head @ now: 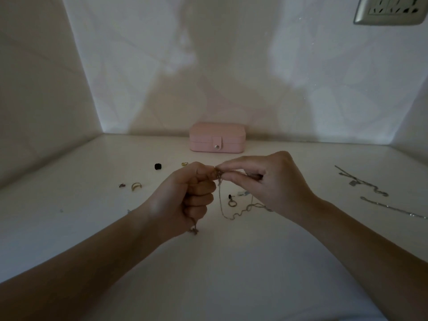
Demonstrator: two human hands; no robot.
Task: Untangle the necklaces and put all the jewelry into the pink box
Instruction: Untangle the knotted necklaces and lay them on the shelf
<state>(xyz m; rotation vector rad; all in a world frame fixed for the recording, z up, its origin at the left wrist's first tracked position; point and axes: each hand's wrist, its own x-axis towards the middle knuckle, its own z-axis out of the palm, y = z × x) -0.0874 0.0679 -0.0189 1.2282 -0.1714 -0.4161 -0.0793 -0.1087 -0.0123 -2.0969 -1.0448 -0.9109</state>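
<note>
Thin silver chain necklace: pinched at its knot by curled left hand and right hand, slack trailing onto white tabletop. Closed pink rectangular snap-tab box: against back wall, beyond both hands.

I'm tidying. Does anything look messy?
Yes: a gold ring, hoop earring and loose chains lie scattered on the table, the pink box is shut, and the left hand and right hand pinch a tangled necklace.
</note>
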